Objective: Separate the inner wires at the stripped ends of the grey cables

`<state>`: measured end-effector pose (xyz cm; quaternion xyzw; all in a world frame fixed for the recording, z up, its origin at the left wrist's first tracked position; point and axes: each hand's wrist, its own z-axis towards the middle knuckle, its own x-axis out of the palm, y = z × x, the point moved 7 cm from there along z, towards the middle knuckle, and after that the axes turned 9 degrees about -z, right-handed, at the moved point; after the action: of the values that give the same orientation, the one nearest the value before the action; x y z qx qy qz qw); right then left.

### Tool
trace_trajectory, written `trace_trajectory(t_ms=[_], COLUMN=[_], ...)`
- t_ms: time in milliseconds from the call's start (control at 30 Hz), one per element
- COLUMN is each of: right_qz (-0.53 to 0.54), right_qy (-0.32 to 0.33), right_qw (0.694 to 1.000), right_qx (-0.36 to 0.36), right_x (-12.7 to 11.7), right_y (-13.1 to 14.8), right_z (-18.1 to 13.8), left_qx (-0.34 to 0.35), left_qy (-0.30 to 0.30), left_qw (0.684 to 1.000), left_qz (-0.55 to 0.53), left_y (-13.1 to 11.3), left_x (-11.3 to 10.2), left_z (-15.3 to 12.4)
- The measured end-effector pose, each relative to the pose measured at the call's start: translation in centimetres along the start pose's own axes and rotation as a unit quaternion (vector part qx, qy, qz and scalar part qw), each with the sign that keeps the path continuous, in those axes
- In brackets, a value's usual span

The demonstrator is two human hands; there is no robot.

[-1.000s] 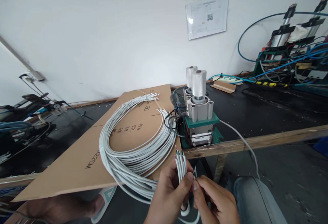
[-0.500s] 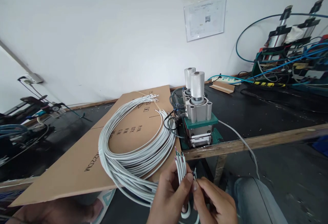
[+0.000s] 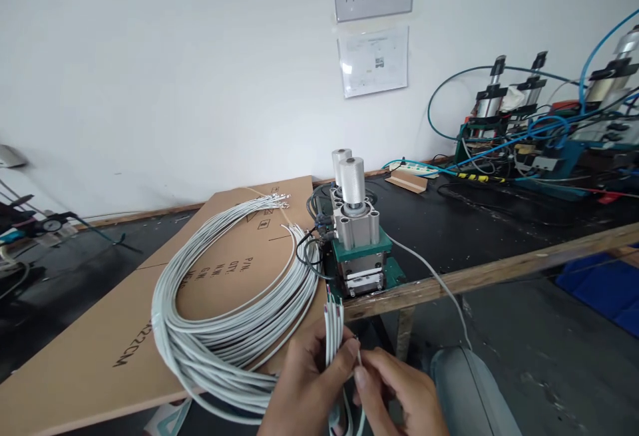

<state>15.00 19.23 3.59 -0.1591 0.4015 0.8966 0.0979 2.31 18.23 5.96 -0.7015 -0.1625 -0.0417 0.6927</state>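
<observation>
My left hand (image 3: 314,379) is closed around a small bundle of white cables (image 3: 333,333), whose stripped ends point up and show coloured inner wires. Close beside it, my right hand (image 3: 394,393) pinches the end of a single white cable (image 3: 359,356) between thumb and finger. The fingertips of both hands nearly meet there, and the fine wire tips are too small to make out. To the left, a large coil of white cables (image 3: 200,343) lies on a cardboard sheet (image 3: 100,369), with part of it trailing toward my left hand.
A pneumatic press with knurled silver knobs (image 3: 353,183) stands on a green base at the table edge (image 3: 449,259). More machines (image 3: 492,100) with blue air hoses sit at the far right. A power strip (image 3: 412,168) lies by the wall, and a gauge (image 3: 51,225) shows at left.
The view has turned to the right, so the scene sits further left. Both hands stay together, and the cable end in my right hand now stands closer to my left thumb.
</observation>
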Motion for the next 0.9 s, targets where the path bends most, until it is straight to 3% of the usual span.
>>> trace_trajectory(t_ms=[100,200,267,433,600,900], right_qz=[-0.049,-0.190,-0.225,-0.245,-0.262,-0.240], right_qy=[-0.029,-0.067,-0.073,-0.119,-0.129,-0.114], right_qw=[0.996,0.961,0.942,0.930,0.920,0.924], right_qx=[-0.072,-0.191,-0.237,-0.245,-0.262,-0.274], right_x=[-2.0,-2.7,-2.4,-2.8,-3.2,-2.1], right_y=[0.4,2.2,2.9,1.2,-2.0,-3.3], right_z=[0.1,-0.3,-0.5,0.1,1.3,2.7], left_qx=[0.005,0.012,0.013,0.025,0.058,0.052], left_qy=[-0.019,0.001,0.025,0.040,-0.020,-0.118], left_qw=[1.000,1.000,1.000,0.999,0.997,0.973], left_qz=[0.013,-0.006,-0.012,0.003,-0.055,-0.193], left_y=[-0.3,-0.5,-0.6,-0.9,-1.1,-2.6], left_x=[-0.4,-0.3,-0.1,-0.1,-0.8,-2.6], left_z=[0.7,1.4,1.8,1.9,1.4,0.6])
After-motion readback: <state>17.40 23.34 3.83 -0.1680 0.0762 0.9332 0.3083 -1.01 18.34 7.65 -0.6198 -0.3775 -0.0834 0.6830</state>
